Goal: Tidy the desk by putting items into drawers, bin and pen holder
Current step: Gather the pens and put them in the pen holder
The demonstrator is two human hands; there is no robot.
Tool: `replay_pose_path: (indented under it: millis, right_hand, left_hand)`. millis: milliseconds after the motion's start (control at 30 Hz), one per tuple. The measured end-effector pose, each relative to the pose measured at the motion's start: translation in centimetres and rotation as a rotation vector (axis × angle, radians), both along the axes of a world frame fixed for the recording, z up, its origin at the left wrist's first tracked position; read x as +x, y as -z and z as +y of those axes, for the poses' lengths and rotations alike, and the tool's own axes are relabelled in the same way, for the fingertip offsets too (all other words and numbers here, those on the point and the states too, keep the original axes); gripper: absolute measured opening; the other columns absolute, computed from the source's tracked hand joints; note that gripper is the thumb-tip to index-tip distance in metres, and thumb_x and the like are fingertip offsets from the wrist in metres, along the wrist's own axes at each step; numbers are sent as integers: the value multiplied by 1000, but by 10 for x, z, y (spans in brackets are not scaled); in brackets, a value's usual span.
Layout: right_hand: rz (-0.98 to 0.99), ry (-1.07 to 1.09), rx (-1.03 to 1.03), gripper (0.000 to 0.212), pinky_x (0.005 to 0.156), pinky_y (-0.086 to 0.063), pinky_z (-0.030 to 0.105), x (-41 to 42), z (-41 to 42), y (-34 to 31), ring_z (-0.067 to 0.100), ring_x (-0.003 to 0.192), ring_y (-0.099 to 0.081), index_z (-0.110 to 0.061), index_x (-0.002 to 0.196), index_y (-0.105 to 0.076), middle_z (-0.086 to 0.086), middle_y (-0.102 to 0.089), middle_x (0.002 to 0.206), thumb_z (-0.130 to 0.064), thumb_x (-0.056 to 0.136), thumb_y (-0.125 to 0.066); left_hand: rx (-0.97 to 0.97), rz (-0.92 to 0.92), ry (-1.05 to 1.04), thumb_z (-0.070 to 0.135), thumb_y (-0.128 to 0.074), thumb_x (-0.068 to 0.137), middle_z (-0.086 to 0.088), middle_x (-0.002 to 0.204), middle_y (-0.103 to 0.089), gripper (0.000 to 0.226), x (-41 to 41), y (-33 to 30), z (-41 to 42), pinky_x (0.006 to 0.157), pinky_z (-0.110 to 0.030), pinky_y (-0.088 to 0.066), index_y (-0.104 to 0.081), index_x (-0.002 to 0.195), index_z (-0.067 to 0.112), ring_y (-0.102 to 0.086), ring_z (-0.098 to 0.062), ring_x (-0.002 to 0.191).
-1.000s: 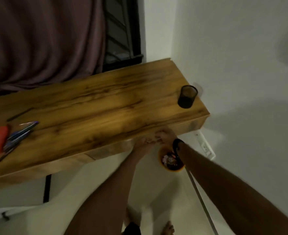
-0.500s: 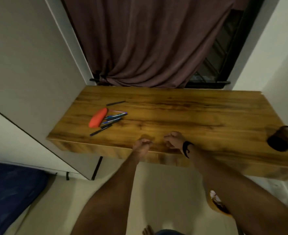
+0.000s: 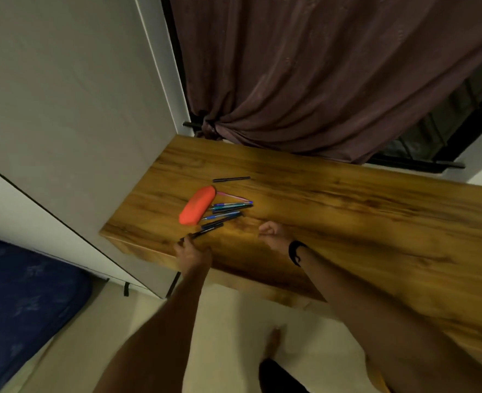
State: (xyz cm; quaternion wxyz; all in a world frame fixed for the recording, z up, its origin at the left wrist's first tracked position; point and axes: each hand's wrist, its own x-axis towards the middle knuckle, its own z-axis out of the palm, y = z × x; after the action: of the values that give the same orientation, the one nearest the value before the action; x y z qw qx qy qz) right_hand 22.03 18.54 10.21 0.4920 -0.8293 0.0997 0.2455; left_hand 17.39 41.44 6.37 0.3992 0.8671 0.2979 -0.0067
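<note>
An orange pencil case (image 3: pixel 196 205) lies on the left part of the wooden desk (image 3: pixel 347 211). Several blue and dark pens (image 3: pixel 230 208) fan out to its right, and one black pen (image 3: pixel 231 179) lies alone behind them. My left hand (image 3: pixel 192 254) is at the desk's front edge, with its fingertips on the near end of a dark pen (image 3: pixel 205 230); I cannot tell whether they grip it. My right hand (image 3: pixel 274 233) rests on the desk just right of the pens, loosely curled with nothing in it. The pen holder is out of view.
A white wardrobe panel (image 3: pixel 64 114) stands against the desk's left end. A brown curtain (image 3: pixel 319 80) hangs behind the desk over a dark window. A blue mattress (image 3: pixel 21 307) lies at the lower left. My bare foot (image 3: pixel 274 343) is on the pale floor.
My view has swung left, away from the pen holder and the orange bin. Both hands have moved from the bin up over the desk to the pens beside the pencil case.
</note>
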Motion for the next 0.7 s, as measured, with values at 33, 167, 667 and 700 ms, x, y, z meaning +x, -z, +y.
replay_pose_path:
  millis: [33, 167, 667, 700]
  right_hand:
    - [-14, -10, -1, 31, 86, -50, 33, 15, 5, 3, 18, 102, -59, -18, 115, -58, 3, -61, 113, -24, 87, -68]
    - [-133, -28, -109, 44, 90, -47, 30, 69, 15, 4, 19, 111, -58, -17, 120, -57, 3, -60, 122, -29, 81, -74]
    - [-46, -766, -524, 129, 119, -14, 53, 182, 67, 26, 28, 150, 4, -24, 154, -6, 1, 6, 162, -75, 56, -73]
    - [-91, -811, -545, 130, 117, -16, 54, 182, 68, 27, 29, 149, 0, -24, 154, -8, 1, 1, 161, -72, 54, -76]
  left_hand:
    - [8, 26, -47, 21, -68, 74, -21, 133, -39, 71, 10, 4, 5, 101, -46, -44, -41, 139, 15, -49, -44, 115]
    - [-64, 94, -158, 27, -79, 69, -21, 129, -47, 75, 39, 15, 15, 103, -43, -42, -47, 135, 14, -46, -40, 118]
    - [68, -35, 108, 14, -66, 70, -13, 109, -67, 39, 106, 30, 4, 81, -36, -50, -66, 109, 15, -63, -32, 99]
    - [56, -31, 129, 14, -66, 71, -12, 109, -68, 40, 113, 28, 4, 77, -34, -51, -65, 111, 15, -65, -31, 97]
